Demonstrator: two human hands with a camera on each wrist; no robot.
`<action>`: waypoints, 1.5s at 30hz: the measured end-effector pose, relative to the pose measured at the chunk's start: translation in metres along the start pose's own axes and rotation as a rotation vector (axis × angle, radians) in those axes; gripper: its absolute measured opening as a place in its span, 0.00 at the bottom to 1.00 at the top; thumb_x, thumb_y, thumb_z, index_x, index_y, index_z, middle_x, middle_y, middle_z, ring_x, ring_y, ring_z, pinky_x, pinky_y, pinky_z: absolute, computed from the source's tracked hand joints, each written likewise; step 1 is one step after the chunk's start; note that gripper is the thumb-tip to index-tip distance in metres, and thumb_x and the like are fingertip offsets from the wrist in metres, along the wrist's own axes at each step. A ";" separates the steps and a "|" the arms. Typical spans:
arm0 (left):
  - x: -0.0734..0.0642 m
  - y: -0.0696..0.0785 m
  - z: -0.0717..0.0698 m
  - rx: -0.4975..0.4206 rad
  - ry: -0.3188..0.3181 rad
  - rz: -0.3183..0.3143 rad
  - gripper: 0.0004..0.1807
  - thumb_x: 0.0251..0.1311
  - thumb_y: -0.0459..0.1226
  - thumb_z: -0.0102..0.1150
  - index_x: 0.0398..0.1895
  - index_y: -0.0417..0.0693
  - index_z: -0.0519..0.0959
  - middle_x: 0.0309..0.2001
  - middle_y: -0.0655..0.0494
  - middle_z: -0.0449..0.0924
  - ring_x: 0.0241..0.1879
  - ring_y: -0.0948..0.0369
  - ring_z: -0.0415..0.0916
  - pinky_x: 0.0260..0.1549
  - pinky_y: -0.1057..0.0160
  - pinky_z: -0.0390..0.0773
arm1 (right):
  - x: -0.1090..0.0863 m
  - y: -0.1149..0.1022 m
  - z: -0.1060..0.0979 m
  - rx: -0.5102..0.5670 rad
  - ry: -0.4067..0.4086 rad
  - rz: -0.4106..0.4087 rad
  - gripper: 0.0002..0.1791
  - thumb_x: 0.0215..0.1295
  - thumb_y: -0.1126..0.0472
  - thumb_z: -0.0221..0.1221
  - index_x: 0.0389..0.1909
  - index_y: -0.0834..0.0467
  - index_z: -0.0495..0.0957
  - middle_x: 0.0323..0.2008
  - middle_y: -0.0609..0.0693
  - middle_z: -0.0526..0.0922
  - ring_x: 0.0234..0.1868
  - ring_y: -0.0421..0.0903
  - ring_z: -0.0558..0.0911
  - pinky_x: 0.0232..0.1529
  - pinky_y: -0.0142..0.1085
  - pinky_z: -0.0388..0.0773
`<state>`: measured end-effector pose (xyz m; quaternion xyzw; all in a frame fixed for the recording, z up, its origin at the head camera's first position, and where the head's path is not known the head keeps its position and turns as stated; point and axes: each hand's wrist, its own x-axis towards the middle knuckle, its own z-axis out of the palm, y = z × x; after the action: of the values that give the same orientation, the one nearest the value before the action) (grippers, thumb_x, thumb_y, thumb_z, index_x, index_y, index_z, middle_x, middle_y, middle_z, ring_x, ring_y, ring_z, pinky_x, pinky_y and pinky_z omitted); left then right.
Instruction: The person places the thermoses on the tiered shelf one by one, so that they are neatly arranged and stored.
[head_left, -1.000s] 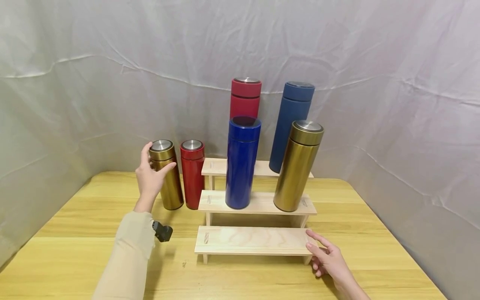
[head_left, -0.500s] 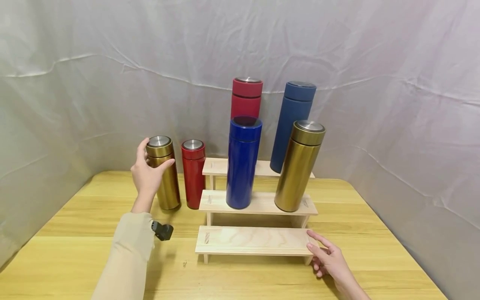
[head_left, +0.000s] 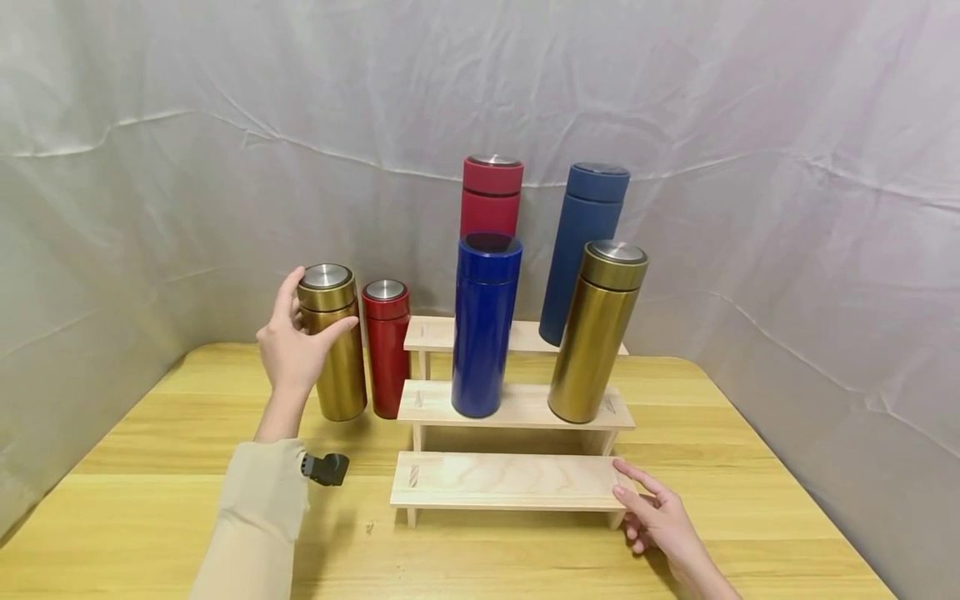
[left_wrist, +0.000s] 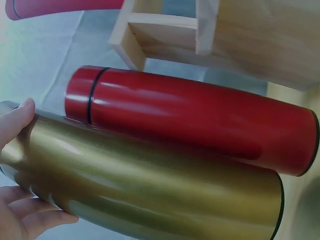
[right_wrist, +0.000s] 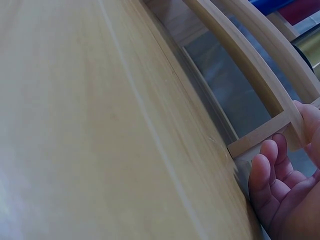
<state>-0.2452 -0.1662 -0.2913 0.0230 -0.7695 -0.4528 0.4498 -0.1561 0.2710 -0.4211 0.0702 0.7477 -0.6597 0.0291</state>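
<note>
My left hand (head_left: 292, 354) grips a gold thermos bottle (head_left: 341, 367) just below its steel-topped lid, thumb on the right side and fingers on the left. The bottle stands nearly upright, its base close over the table. Right beside it is a shorter-looking red thermos (left_wrist: 200, 117), which the gold one partly overlaps in the left wrist view. My right hand (head_left: 663, 521) holds the right end of the lowest shelf of a three-step wooden stand (head_left: 510, 482); the right wrist view shows its other fingers (right_wrist: 260, 170) curled beside the stand's leg.
On the middle shelf stand a glossy blue thermos (head_left: 486, 333) and another gold thermos (head_left: 596, 342). The top shelf bears a matte red thermos (head_left: 491, 196) and a matte blue one (head_left: 581, 250). Grey cloth (head_left: 375, 100) hangs behind the wooden table (head_left: 150, 500).
The gold thermos in my left hand has risen a little and looks nearer, after a slight sway to the left and back. My right hand stays at the shelf end.
</note>
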 end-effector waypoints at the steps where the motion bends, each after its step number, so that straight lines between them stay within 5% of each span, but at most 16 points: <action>1: 0.000 0.002 -0.001 -0.006 0.001 -0.002 0.44 0.34 0.42 0.75 0.60 0.60 0.66 0.43 0.43 0.78 0.38 0.49 0.78 0.30 0.63 0.72 | 0.000 0.000 0.000 0.000 0.000 -0.001 0.16 0.57 0.57 0.59 0.43 0.34 0.74 0.13 0.50 0.70 0.12 0.39 0.68 0.11 0.30 0.69; 14: -0.009 0.021 -0.019 -0.046 -0.013 0.026 0.44 0.33 0.40 0.75 0.60 0.60 0.66 0.43 0.42 0.78 0.42 0.47 0.76 0.39 0.51 0.75 | 0.000 -0.003 0.001 -0.009 0.002 -0.014 0.18 0.58 0.57 0.59 0.49 0.40 0.73 0.13 0.49 0.69 0.11 0.39 0.68 0.11 0.30 0.69; 35: -0.024 0.059 -0.043 -0.154 -0.142 0.007 0.44 0.32 0.37 0.75 0.59 0.65 0.68 0.42 0.49 0.79 0.36 0.62 0.77 0.34 0.74 0.72 | -0.001 0.000 0.000 -0.017 -0.002 -0.005 0.16 0.57 0.57 0.59 0.41 0.30 0.73 0.12 0.50 0.70 0.11 0.39 0.68 0.12 0.30 0.70; 45: -0.036 0.077 -0.047 -0.250 -0.232 -0.018 0.44 0.33 0.34 0.74 0.59 0.64 0.68 0.46 0.48 0.77 0.38 0.55 0.77 0.30 0.73 0.75 | 0.000 -0.001 0.000 -0.031 -0.014 -0.011 0.31 0.59 0.56 0.58 0.62 0.58 0.62 0.14 0.50 0.68 0.12 0.39 0.68 0.12 0.31 0.70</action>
<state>-0.1615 -0.1363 -0.2518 -0.0787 -0.7537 -0.5485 0.3534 -0.1565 0.2704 -0.4199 0.0611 0.7580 -0.6486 0.0321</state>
